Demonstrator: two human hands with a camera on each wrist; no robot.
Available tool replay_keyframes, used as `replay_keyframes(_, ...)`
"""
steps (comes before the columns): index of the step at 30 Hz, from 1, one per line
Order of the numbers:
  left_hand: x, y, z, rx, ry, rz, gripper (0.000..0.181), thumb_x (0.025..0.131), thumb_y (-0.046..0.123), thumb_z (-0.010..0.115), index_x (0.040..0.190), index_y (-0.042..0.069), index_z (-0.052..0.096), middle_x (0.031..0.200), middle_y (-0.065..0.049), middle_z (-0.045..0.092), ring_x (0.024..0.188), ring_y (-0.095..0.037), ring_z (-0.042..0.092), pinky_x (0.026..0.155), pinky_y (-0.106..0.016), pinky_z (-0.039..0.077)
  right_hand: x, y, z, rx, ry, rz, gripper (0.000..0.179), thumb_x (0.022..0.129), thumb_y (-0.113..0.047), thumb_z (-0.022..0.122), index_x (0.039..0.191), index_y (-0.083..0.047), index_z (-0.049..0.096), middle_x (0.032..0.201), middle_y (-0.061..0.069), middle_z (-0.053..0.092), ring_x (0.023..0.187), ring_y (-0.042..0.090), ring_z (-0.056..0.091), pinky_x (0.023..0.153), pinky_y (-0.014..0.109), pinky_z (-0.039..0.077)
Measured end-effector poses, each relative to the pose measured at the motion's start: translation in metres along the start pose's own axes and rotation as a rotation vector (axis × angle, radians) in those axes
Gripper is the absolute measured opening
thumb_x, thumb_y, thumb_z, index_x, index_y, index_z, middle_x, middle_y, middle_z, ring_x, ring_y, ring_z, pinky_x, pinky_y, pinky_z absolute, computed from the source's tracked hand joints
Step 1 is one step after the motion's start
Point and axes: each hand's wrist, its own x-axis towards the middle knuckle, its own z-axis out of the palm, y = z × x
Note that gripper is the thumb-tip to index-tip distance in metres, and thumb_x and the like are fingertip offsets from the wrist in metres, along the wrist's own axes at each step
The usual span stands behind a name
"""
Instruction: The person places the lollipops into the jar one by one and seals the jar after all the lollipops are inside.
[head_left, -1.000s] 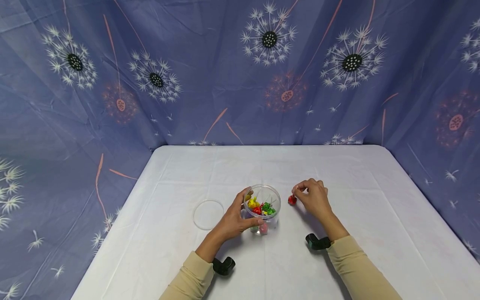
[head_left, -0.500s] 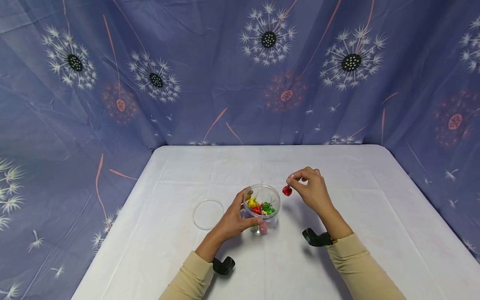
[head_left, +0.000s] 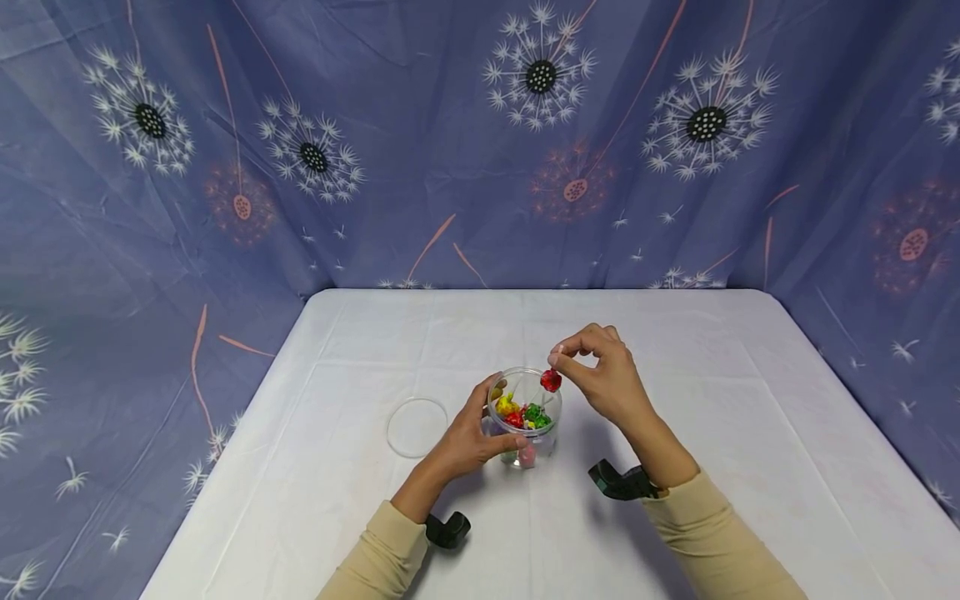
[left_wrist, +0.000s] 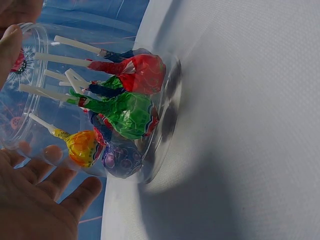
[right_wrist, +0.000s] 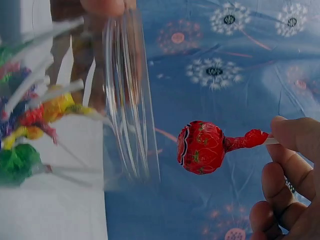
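My left hand (head_left: 457,446) holds a clear plastic jar (head_left: 546,443) upright on the table, fingers round one side and thumb across the front. Inside are wrapped lollipops, among them a green one (left_wrist: 131,115), a red one (left_wrist: 145,73), a yellow one (left_wrist: 84,148) and a purple one (left_wrist: 121,159), heads down and sticks up. Between thumb and fingertips my right hand (head_left: 611,379) pinches the white stick of a red-wrapped lollipop (right_wrist: 201,147). Its head hangs down just above the jar's open mouth, overlapping the rim in the head view.
A clear round lid (head_left: 416,399) lies left of the jar on the white-covered table (head_left: 360,350). Behind the table hangs a blue curtain (head_left: 442,167) with dandelion prints. Black wrist cameras, such as the left one (head_left: 447,531), sit below both hands.
My right hand has lifted the red lollipop off the table and carried it left to over the jar's mouth. My left hand and the jar have stayed in place.
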Motion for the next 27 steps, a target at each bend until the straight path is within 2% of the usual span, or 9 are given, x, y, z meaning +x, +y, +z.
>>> replay_keyframes(8, -0.001, 0.000, 0.000, -0.011, -0.001, 0.006, 0.095, 0.074, 0.045, 0.077, 0.148, 0.033, 0.019, 0.146, -0.003, 0.040, 0.132, -0.021, 0.042, 0.111, -0.050, 0.032, -0.007, 0.000, 0.013, -0.014, -0.042, -0.043, 0.006, 0.079, -0.012, 0.075, 0.078, -0.015, 0.070, 0.082, -0.001, 0.062, 0.085, 0.014, 0.042, 0.076, 0.032, 0.031)
replay_keyframes(13, -0.001, 0.000, 0.000, -0.013, -0.003, 0.018, 0.094, 0.074, 0.045, 0.077, 0.147, 0.034, 0.019, 0.144, 0.000, 0.041, 0.131, -0.021, 0.043, 0.111, -0.049, 0.033, -0.010, 0.007, 0.021, -0.040, -0.062, -0.056, 0.006, 0.078, -0.012, 0.076, 0.078, -0.016, 0.071, 0.080, -0.001, 0.062, 0.084, 0.017, 0.043, 0.077, 0.033, 0.029)
replay_keyframes(18, 0.000, 0.000, 0.000, -0.014, -0.006, 0.026, 0.095, 0.075, 0.044, 0.076, 0.148, 0.031, 0.018, 0.147, -0.007, 0.038, 0.132, -0.024, 0.042, 0.111, -0.050, 0.033, -0.012, 0.013, 0.027, -0.105, -0.079, -0.063, 0.007, 0.077, -0.014, 0.077, 0.077, -0.017, 0.070, 0.079, -0.002, 0.061, 0.082, 0.017, 0.042, 0.077, 0.034, 0.028)
replay_keyframes(27, -0.001, 0.001, 0.000, 0.012, -0.006, 0.036, 0.097, 0.076, 0.044, 0.075, 0.150, 0.019, 0.016, 0.150, -0.010, 0.034, 0.133, -0.024, 0.041, 0.112, -0.051, 0.031, -0.016, 0.020, 0.035, -0.243, -0.115, -0.061, 0.007, 0.075, -0.016, 0.077, 0.076, -0.018, 0.071, 0.076, -0.003, 0.057, 0.079, 0.016, 0.040, 0.077, 0.036, 0.027)
